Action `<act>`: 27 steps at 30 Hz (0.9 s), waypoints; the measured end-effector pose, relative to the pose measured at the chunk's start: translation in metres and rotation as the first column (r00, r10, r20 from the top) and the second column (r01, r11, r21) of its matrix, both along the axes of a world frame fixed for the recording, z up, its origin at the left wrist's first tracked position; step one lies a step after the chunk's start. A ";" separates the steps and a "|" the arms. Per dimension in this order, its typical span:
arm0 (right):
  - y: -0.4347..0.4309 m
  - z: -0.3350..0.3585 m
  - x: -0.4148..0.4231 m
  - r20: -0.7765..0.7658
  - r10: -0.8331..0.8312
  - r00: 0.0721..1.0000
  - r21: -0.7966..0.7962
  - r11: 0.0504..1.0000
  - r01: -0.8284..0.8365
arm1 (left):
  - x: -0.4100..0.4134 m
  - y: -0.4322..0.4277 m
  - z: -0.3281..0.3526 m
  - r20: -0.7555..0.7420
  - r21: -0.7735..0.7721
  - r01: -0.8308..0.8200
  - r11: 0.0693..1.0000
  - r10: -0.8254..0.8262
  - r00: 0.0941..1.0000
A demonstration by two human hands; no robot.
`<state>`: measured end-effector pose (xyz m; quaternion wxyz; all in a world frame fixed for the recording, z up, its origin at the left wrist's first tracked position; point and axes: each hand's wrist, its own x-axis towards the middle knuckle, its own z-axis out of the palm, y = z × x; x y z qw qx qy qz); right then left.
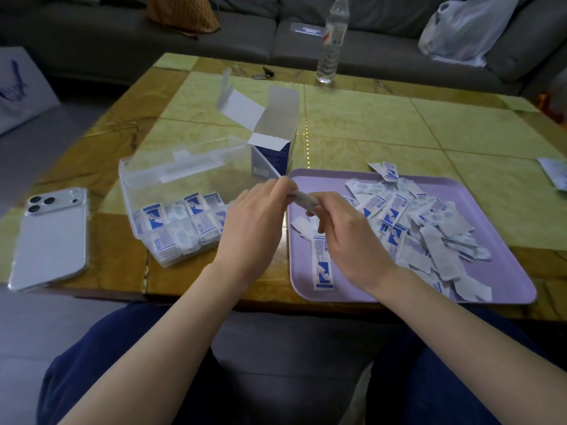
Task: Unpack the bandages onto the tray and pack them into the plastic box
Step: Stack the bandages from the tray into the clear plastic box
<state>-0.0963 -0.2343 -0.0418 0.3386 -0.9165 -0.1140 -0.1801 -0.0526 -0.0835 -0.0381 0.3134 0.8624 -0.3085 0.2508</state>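
Observation:
A lilac tray (503, 286) lies at the table's near right, heaped with several white-and-blue wrapped bandages (429, 222). One bandage (322, 262) lies alone near the tray's left edge. A small stack of bandages (302, 201) is held over that edge, my left hand (254, 222) pinching one end and my right hand (346, 237) gripping the other. Left of the hands stands the clear plastic box (144, 179), lid up, with rows of bandages (178, 225) packed inside. The emptied white-and-blue carton (273, 142) stands open behind it.
A silver phone (50, 240) lies face down at the table's near left. A water bottle (331, 41) stands at the far edge, small dark items (264, 73) beside it. A paper slip (555, 174) lies far right. A grey sofa with a plastic bag (466, 29) is behind.

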 end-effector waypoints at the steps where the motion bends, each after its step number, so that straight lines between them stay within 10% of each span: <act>1: 0.003 0.003 0.001 0.001 0.002 1.000 0.006 1.000 -0.002 | 0.001 0.003 0.002 0.004 -0.015 -0.002 1.000 0.002 1.000; 16: 0.056 0.054 0.045 0.390 0.088 0.917 -0.394 0.915 0.080 | 0.012 0.063 0.025 0.052 -0.081 -0.192 0.978 0.196 0.979; 27: 0.084 0.063 0.091 -0.089 -0.133 0.987 -0.392 0.916 0.088 | 0.005 0.096 0.023 -0.245 0.197 -0.278 0.940 0.321 0.915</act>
